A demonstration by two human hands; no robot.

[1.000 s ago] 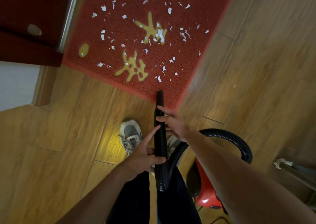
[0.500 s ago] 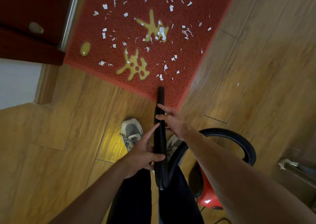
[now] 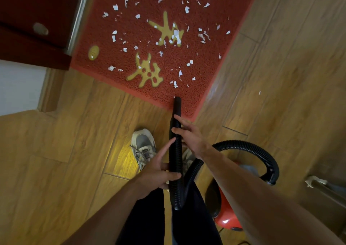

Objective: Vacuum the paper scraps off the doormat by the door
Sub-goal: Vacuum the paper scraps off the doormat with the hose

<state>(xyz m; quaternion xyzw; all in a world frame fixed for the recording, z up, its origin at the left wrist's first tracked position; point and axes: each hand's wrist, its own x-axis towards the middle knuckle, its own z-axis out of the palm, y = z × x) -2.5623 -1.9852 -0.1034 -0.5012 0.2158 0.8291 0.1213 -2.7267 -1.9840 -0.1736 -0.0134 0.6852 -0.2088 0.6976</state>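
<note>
red looped-pile doormat (image 3: 112, 59) with yellow motifs, flat on the wood floor (image 3: 56, 151) against the dark door (image 3: 37, 5), strewn nearly edge to edge with torn white paper scraps (image 3: 176, 34). slim black nozzle (image 3: 177, 104) pointed down over the mat's near corner, just short of the closest scraps. ribbed black hose (image 3: 175, 151) looping back to the red vacuum canister (image 3: 226, 214) on the floor, lower right.

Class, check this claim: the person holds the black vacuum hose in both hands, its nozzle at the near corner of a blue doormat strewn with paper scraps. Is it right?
Not quite: the doormat is red, not blue, as the head view shows. The rest stands: left hand and right hand hold the black hose, its nozzle at the near corner, paper scraps strewn about.
</note>
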